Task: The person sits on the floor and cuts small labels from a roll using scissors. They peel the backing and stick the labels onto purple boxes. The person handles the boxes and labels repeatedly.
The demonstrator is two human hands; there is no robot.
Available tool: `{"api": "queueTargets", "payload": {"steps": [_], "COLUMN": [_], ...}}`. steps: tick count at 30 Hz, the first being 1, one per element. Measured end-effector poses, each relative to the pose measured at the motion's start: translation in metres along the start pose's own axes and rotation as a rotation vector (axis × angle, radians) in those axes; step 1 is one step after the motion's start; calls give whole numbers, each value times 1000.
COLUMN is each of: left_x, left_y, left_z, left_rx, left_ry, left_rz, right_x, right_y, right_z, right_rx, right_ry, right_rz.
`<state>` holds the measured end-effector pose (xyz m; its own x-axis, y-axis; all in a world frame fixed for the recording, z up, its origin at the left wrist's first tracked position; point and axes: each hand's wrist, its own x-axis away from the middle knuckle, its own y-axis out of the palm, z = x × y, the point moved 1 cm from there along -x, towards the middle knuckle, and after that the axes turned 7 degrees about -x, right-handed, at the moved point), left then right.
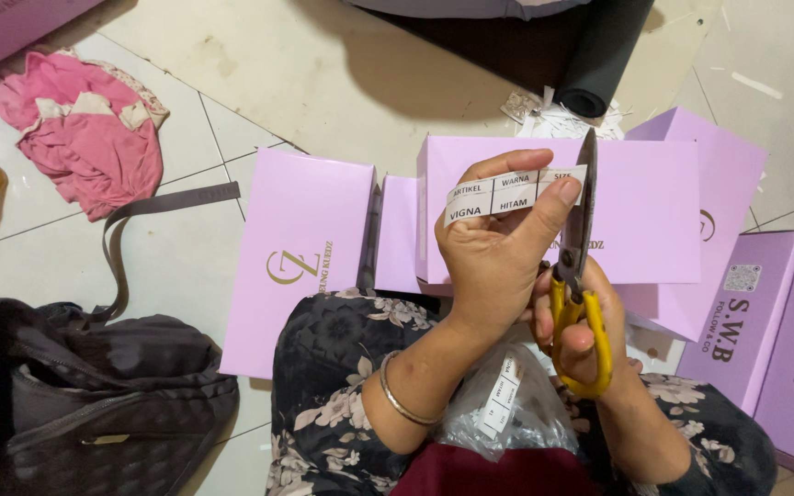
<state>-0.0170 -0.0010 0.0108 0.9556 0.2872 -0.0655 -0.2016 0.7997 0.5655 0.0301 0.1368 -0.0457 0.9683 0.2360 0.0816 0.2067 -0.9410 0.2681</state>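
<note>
Left to right: your left hand [493, 253] pinches the white label strip [512, 195] by thumb and fingers, up over your lap in front of the lilac boxes [310, 248], so its free end meets the blades. The strip runs sideways, tilting up to the right. Your right hand [590, 340] is closed through the yellow handles of the scissors [581, 266], blades pointing up.
</note>
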Motion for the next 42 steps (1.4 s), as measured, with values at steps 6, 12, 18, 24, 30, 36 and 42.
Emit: {"api": "queueTargets", "payload": {"steps": [6, 12, 18, 24, 30, 36, 42], "left_x": [-11, -20, -27, -31, -33, -35, -35], "left_y": [-6, -14, -20, -20, -19, -16, -17], "left_z": [8, 18, 14, 10, 15, 17, 18], "left_rx": [10, 66, -91, -84, -156, -180, -211], "left_ry": [14, -164, -56, -116, -162, -139, -143], "left_rz": [-109, -247, -340, -350, -324, -316, -324], "right_x": [-14, -5, -3, -3, -7, -9, -9], "right_y": [-5, -21, -45, -56, -48, -39, -40], "right_z": [-19, -59, -62, -57, -66, -68, -64], "right_rx": [168, 376, 393, 429, 392, 329, 311], "right_ry": [-188, 14, 107, 131, 146, 183, 189], "right_rz": [-123, -9, -46, -81, -93, -41, -57]}}
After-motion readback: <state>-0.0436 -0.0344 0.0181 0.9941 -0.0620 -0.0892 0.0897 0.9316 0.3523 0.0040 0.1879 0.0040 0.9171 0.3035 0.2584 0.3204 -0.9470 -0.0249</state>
